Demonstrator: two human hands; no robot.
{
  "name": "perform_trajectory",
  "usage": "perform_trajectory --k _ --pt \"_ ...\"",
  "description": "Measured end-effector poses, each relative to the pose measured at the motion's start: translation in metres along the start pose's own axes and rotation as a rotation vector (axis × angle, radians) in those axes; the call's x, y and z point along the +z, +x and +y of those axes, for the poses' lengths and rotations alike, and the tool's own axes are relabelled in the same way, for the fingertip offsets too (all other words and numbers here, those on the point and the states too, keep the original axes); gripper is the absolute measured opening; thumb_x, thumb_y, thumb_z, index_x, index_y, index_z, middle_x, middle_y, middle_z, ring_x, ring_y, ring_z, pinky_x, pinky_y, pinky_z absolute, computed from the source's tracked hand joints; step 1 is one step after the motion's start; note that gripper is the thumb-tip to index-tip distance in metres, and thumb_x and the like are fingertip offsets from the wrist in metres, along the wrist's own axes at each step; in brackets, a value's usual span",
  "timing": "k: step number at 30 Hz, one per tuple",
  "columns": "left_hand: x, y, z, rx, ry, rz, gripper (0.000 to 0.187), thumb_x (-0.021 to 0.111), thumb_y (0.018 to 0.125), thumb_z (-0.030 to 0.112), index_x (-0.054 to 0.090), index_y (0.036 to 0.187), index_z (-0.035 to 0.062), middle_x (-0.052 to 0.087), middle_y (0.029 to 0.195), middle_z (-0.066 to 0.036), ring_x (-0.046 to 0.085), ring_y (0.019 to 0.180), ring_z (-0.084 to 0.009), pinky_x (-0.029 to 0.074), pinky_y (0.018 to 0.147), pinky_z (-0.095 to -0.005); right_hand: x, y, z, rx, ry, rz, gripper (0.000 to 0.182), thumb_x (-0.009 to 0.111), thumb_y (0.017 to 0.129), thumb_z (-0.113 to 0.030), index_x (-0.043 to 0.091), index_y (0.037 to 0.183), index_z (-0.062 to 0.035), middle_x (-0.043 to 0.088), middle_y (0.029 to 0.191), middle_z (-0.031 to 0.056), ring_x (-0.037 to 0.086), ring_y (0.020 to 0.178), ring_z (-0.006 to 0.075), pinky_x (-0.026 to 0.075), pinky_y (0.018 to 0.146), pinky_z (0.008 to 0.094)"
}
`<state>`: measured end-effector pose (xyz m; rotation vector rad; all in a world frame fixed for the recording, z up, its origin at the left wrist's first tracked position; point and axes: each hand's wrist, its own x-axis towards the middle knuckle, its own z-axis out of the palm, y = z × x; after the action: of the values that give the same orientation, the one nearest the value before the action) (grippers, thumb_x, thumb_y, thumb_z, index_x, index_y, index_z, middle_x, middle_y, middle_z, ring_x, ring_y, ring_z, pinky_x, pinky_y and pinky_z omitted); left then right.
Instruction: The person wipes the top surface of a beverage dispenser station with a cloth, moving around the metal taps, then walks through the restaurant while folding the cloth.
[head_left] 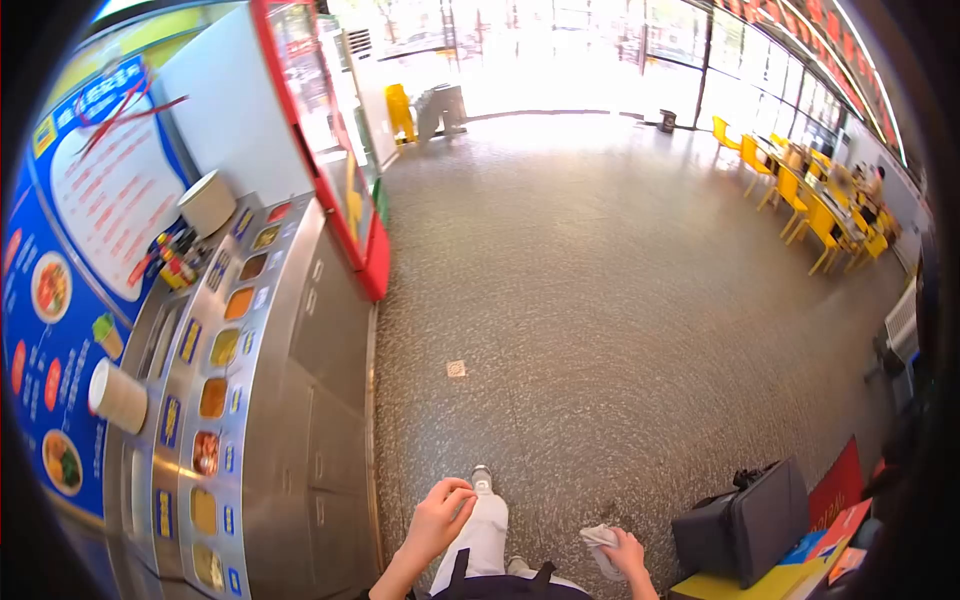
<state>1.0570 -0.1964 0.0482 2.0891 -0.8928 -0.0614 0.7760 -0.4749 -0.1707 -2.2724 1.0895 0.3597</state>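
Observation:
My left hand (440, 515) is raised over my light trousers (488, 530), its fingers curled together; whether anything small is between them is hidden. Lower right of it, my right hand (627, 555) is closed on a crumpled white cloth (602, 541), which hangs from the fingers. Both hands are apart from the counter. To the left runs a steel condiment counter (275, 330) with several inset trays of sauces and toppings, blue labels, and a stack of white bowls (118, 397).
A red-framed fridge (372, 255) stands past the counter. Grey speckled floor (580, 300) stretches ahead, with a small drain (457, 369). Yellow chairs (790, 190) and seated people are at the far right. A dark bag (745, 520) sits on a yellow surface (770, 588) near my right hand.

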Motion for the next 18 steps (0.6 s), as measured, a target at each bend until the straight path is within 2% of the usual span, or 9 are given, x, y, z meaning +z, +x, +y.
perform_trajectory --k 4,7,8,11,12,16,18 --pt "0.005 0.071 -0.049 -0.012 -0.069 -0.028 0.007 0.064 0.084 0.01 0.06 0.088 0.005 0.059 0.095 -0.008 0.062 0.084 -0.026 0.051 0.07 -0.0351 -0.002 0.057 -0.046 -0.021 0.032 -0.014 0.057 0.072 0.068 -0.039 0.057 0.121 -0.0236 0.061 0.101 0.0159 0.061 0.097 0.0333 0.049 0.083 0.0418" --pt "-0.006 0.137 -0.077 0.013 -0.036 -0.003 0.008 0.064 0.083 0.01 0.06 0.088 0.0048 0.06 0.095 -0.008 0.062 0.085 -0.0264 0.051 0.07 -0.0353 0.004 0.115 -0.079 0.063 0.042 -0.033 0.06 0.073 0.066 -0.042 0.057 0.121 -0.0243 0.062 0.103 0.0157 0.061 0.099 0.0326 0.049 0.084 0.0413" --pt "-0.012 0.16 -0.086 0.013 -0.017 0.012 0.008 0.064 0.083 0.01 0.06 0.088 0.0047 0.06 0.095 -0.008 0.062 0.085 -0.0265 0.051 0.07 -0.0354 -0.002 0.138 -0.093 0.037 0.019 -0.099 0.06 0.07 0.069 -0.046 0.055 0.123 -0.0263 0.06 0.105 0.0162 0.06 0.101 0.0342 0.048 0.085 0.0429" --pt "-0.031 0.221 -0.121 0.024 -0.049 0.077 0.006 0.063 0.084 0.006 0.06 0.088 0.0015 0.058 0.095 -0.01 0.061 0.082 -0.0229 0.051 0.067 -0.0304 -0.027 0.203 -0.155 -0.003 -0.042 -0.111 0.062 0.07 0.07 -0.044 0.053 0.125 -0.0254 0.06 0.108 0.0153 0.058 0.104 0.0335 0.046 0.088 0.0437" --pt "-0.031 0.239 -0.139 0.006 -0.064 0.11 0.007 0.065 0.083 0.009 0.061 0.086 0.0042 0.06 0.094 -0.009 0.062 0.084 -0.0269 0.051 0.07 -0.0356 -0.038 0.223 -0.179 -0.046 -0.05 -0.065 0.062 0.07 0.07 -0.044 0.052 0.126 -0.0255 0.059 0.108 0.0151 0.058 0.104 0.0335 0.047 0.088 0.0438" --pt "-0.04 0.314 -0.172 0.0 -0.059 0.054 0.005 0.064 0.083 0.006 0.061 0.085 0.003 0.06 0.094 -0.01 0.062 0.085 -0.0264 0.051 0.069 -0.0344 -0.082 0.298 -0.253 -0.107 0.012 0.122 0.061 0.069 0.072 -0.041 0.05 0.127 -0.0248 0.058 0.11 0.0149 0.058 0.105 0.0332 0.047 0.086 0.0441" --pt "-0.036 0.351 -0.174 -0.024 -0.149 0.042 0.003 0.064 0.083 0.005 0.061 0.084 0.0029 0.059 0.093 -0.01 0.062 0.085 -0.0261 0.051 0.069 -0.0336 -0.102 0.326 -0.282 -0.131 0.179 0.193 0.057 0.07 0.074 -0.036 0.053 0.125 -0.0209 0.06 0.112 0.0133 0.059 0.103 0.0329 0.047 0.088 0.0417"
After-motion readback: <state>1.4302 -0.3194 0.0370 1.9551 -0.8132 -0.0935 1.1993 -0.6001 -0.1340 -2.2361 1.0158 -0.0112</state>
